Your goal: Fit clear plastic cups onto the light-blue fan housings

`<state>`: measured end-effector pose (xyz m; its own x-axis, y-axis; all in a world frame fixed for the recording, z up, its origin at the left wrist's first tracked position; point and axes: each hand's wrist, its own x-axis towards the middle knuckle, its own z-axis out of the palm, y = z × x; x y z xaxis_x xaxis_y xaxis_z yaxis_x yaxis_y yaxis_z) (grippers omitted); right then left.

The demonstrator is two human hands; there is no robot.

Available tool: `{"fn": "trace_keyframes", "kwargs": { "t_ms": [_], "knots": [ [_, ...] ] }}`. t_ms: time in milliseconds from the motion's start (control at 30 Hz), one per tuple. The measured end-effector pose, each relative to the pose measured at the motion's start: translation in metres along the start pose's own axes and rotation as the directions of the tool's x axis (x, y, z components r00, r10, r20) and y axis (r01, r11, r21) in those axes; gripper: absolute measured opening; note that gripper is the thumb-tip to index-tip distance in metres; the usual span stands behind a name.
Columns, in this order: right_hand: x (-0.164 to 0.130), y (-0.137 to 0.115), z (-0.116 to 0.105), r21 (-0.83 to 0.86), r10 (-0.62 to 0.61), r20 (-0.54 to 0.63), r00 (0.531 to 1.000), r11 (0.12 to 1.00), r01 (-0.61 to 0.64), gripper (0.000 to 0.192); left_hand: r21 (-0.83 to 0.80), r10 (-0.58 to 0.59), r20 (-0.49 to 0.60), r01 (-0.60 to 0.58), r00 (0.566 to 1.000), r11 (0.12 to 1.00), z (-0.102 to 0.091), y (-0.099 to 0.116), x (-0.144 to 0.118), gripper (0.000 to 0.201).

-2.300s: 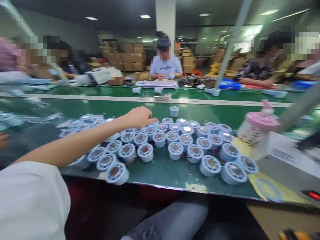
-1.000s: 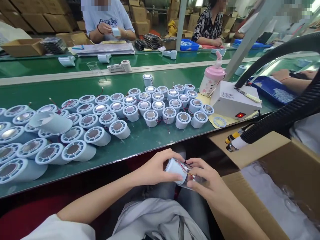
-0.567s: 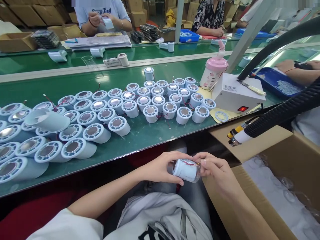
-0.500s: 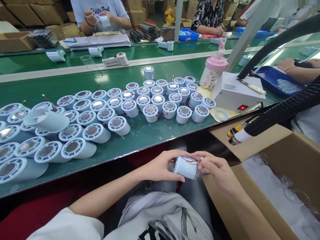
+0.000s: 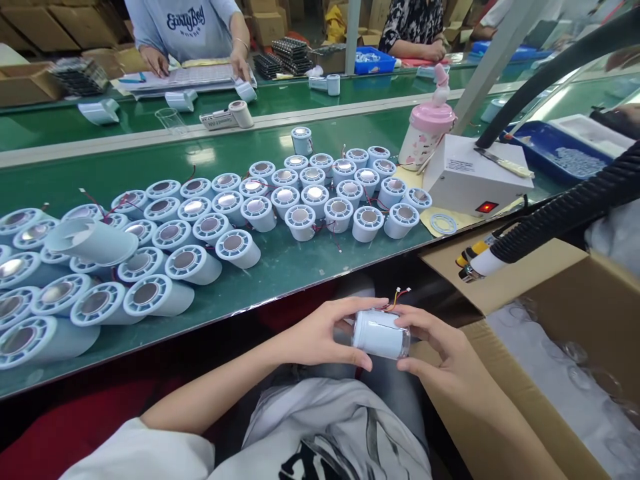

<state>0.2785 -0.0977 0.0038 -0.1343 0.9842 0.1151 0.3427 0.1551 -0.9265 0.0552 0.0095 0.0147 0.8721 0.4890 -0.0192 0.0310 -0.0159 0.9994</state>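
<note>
Between my hands, above my lap, lies a light-blue cylindrical housing (image 5: 379,333) on its side, with a clear plastic sleeve (image 5: 405,343) showing at its right end. Thin red and yellow wires with small white connectors stick up from its far side. My left hand (image 5: 345,333) grips the left end, thumb below and fingers over the top. At the right end my right hand (image 5: 435,340) holds it, fingers on top and thumb at the lower edge. On the green bench (image 5: 290,267) stand many similar light-blue cylinders (image 5: 237,248) with round metallic discs in their tops.
A cardboard box (image 5: 480,333) with clear plastic pieces stands open at my right. Above it hangs a black corrugated hose (image 5: 565,217). A white box with a red switch (image 5: 480,177) and a pink-lidded bottle (image 5: 427,133) stand at the bench's right. Across the bench, a co-worker (image 5: 190,40) handles a light-blue part.
My right hand has moved from pinching the wires to gripping the housing's right end. The wires now point upward. The co-worker opposite has lowered a light-blue part to the bench.
</note>
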Motion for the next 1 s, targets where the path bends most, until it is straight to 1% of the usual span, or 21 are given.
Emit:
{"fn": "trace_keyframes", "kwargs": {
  "t_ms": [133,300,500,733,933,1000],
  "knots": [
    [-0.002,-0.006,0.000,0.087,0.063,0.022,0.998,0.994,-0.065,0.037,0.038,0.054,0.012,-0.055,0.998,0.998,0.000,0.002,-0.001,0.076],
    [-0.002,-0.011,-0.001,0.203,0.175,0.054,0.983,0.962,-0.182,0.037,0.078,0.082,0.035,-0.085,0.996,0.993,0.000,0.003,-0.001,0.077],
    [-0.001,-0.008,0.001,0.376,0.249,0.124,0.961,0.884,-0.278,0.037,0.115,0.069,0.042,-0.074,0.997,0.991,0.000,0.005,-0.002,0.079],
    [0.003,-0.007,0.004,0.487,0.357,0.114,0.927,0.794,-0.365,0.032,0.167,0.077,0.043,-0.083,0.996,0.982,0.000,0.007,-0.001,0.077],
    [0.006,-0.006,0.009,0.575,0.441,0.145,0.885,0.690,-0.439,0.043,0.181,0.084,0.049,-0.091,0.995,0.979,-0.001,0.006,-0.001,0.078],
    [0.007,-0.004,0.010,0.593,0.461,0.181,0.869,0.653,-0.470,0.045,0.184,0.094,0.056,-0.103,0.994,0.977,-0.001,0.006,0.000,0.079]
  ]
}}
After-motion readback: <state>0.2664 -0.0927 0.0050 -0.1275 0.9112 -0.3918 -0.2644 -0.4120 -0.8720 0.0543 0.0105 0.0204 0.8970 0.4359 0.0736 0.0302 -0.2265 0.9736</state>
